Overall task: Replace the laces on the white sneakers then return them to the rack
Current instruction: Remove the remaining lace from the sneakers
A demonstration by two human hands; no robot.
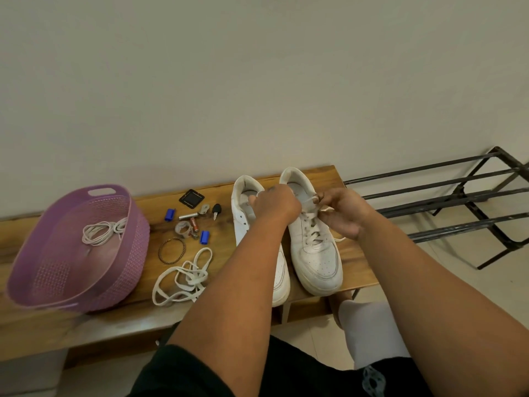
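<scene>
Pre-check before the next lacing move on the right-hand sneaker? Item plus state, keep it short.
1. Left hand grips a lace end near the collar: ok.
2. Right hand pinches the other lace end: ok.
3. Right-hand sneaker laced through lower eyelets: ok; top eyelets: cannot tell, hands cover them.
4. Left-hand sneaker laced: not ok, eyelets look bare.
5. Spare lace within reach: ok, flat lace on bench, another coil in purple basket.
6. Rack free for return: ok, visible bars bare.
</scene>
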